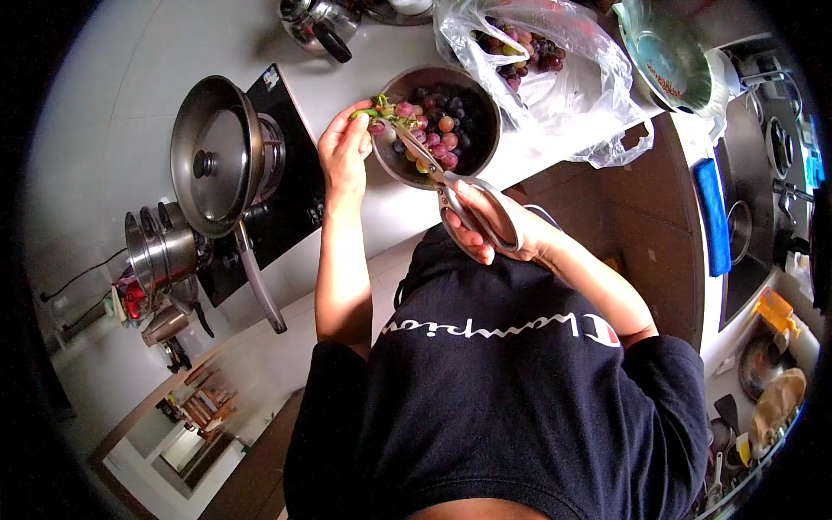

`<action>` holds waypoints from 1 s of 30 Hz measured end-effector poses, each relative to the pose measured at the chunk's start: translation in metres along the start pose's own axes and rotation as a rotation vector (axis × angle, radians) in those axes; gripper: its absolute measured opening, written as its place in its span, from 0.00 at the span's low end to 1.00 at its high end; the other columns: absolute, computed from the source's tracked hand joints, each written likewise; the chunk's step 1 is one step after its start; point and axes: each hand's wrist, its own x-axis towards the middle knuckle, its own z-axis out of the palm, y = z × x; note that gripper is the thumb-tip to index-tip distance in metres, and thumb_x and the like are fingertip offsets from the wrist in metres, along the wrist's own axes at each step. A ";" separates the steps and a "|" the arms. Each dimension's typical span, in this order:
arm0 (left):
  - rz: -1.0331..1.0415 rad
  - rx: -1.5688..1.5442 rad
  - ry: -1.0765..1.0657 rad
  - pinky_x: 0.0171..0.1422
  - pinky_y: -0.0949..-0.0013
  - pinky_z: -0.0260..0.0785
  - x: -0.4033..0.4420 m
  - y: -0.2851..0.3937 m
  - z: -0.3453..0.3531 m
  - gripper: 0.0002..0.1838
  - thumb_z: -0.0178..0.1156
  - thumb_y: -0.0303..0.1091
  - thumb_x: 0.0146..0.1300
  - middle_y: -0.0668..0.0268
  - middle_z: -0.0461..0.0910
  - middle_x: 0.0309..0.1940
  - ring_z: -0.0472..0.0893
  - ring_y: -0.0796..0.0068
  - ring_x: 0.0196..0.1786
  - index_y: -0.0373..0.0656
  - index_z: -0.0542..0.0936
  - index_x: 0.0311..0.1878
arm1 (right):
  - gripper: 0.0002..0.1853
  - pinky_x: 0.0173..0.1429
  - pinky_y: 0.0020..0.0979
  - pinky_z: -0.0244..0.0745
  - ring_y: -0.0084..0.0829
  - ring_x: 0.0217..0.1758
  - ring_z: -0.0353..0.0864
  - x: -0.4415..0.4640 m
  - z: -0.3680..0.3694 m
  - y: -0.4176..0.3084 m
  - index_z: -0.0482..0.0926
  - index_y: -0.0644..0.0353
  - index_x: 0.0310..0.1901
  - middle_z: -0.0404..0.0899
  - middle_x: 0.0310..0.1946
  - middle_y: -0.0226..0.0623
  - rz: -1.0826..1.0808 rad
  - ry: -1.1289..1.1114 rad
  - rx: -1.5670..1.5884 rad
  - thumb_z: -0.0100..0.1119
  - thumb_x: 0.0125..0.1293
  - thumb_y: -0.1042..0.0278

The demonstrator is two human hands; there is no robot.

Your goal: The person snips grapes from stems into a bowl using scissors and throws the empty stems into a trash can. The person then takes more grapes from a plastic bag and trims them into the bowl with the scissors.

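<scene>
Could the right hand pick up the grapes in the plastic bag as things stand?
Probably not yet: the right hand is gripping the scissors and would likely have to put them down first. The grapes in the plastic bag lie nearby, though.

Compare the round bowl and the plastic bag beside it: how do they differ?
The bowl has a firm round rim, while the plastic bag lies crumpled and loosely spread. The bowl's wall looks grey-brown and opaque; the bag is see-through. Scissors reach over the bowl, but neither hand is at the bag. Both hold grapes and rest on the pale counter.
</scene>
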 end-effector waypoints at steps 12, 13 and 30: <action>-0.018 -0.021 0.028 0.21 0.86 0.50 -0.004 0.006 0.003 0.11 0.51 0.26 0.60 0.75 0.68 0.21 0.60 0.91 0.19 0.33 0.74 0.45 | 0.26 0.10 0.19 0.60 0.19 0.09 0.63 -0.005 -0.001 -0.008 0.66 0.59 0.24 0.61 0.10 0.27 0.005 0.214 -0.237 0.47 0.59 0.40; -0.020 -0.029 0.017 0.21 0.86 0.50 -0.004 0.006 0.001 0.11 0.51 0.26 0.60 0.75 0.68 0.21 0.60 0.91 0.19 0.33 0.74 0.45 | 0.26 0.10 0.19 0.60 0.19 0.09 0.63 -0.006 -0.004 -0.008 0.66 0.59 0.24 0.61 0.10 0.27 0.005 0.214 -0.236 0.47 0.59 0.40; -0.008 0.093 -0.083 0.23 0.86 0.51 -0.009 0.013 0.006 0.11 0.50 0.26 0.60 0.76 0.67 0.20 0.60 0.90 0.20 0.33 0.73 0.46 | 0.24 0.12 0.19 0.52 0.19 0.08 0.58 0.010 -0.006 -0.022 0.66 0.56 0.25 0.59 0.10 0.25 0.051 -0.005 0.153 0.44 0.61 0.40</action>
